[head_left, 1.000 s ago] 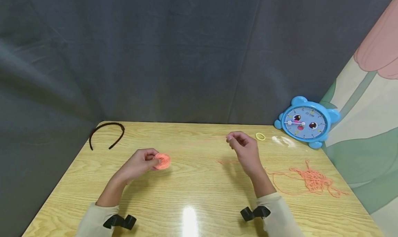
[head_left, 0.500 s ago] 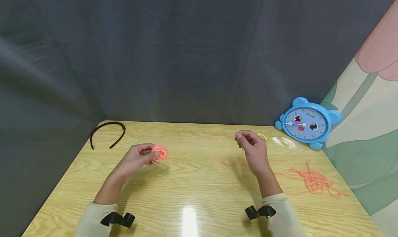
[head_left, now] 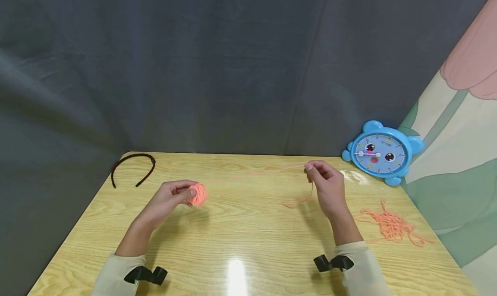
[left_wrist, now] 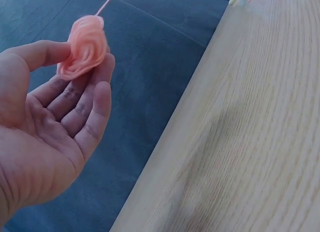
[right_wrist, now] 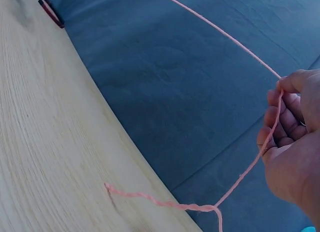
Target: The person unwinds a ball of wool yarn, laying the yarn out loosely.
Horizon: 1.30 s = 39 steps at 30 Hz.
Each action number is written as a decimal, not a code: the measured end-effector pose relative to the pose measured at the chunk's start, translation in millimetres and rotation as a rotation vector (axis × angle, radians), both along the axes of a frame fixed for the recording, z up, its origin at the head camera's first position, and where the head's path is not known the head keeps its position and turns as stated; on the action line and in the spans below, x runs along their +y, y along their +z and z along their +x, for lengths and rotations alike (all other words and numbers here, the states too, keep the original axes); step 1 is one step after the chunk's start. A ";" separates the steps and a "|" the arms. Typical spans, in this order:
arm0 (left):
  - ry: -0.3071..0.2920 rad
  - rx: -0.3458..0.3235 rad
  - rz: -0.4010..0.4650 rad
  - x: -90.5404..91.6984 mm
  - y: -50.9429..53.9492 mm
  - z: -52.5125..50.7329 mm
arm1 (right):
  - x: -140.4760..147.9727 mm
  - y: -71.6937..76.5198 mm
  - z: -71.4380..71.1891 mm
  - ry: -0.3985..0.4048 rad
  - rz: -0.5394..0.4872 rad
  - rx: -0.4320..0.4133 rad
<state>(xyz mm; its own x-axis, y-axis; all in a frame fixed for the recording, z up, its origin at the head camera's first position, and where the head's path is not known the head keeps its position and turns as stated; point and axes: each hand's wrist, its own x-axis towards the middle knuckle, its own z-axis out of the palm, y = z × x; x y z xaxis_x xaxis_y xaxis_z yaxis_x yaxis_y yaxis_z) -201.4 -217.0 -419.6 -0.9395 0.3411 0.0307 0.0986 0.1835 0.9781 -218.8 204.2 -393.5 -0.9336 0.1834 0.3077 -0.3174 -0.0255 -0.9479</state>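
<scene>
A small wound ball of coral yarn [head_left: 199, 195] is pinched between the thumb and fingers of my left hand [head_left: 165, 203], above the left half of the table. From that ball a strand of yarn [right_wrist: 220, 29] stretches across to my right hand [head_left: 328, 188], which pinches it between thumb and fingertips. Below the right fingers the strand hangs down toward the tabletop, where a bit of it lies in a bend. To the right of that forearm, a loose tangle of the same yarn [head_left: 393, 225] lies on the wood.
A dark headband [head_left: 133, 155] lies at the back left of the wooden table [head_left: 240, 235]. A blue bear-shaped clock [head_left: 382, 153] stands at the back right corner. Dark cloth [head_left: 233, 71] hangs behind the table's far edge. Each wrist wears a black camera strap.
My right hand has moved right, drawing the strand longer, and now covers the yellow ring. The left hand has shifted slightly left and turned the yarn ball a little.
</scene>
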 end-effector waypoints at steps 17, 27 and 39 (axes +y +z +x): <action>0.076 0.012 0.051 -5.8 -2.1 -2.7 | 29.3 6.3 4.4 -0.051 -0.046 -0.004; 0.096 -0.009 0.040 -8.4 1.1 -2.6 | 56.1 20.5 11.0 -0.086 -0.146 0.047; 0.046 -0.024 0.045 -8.3 3.7 -1.3 | 80.3 29.3 13.9 -0.106 -0.220 0.119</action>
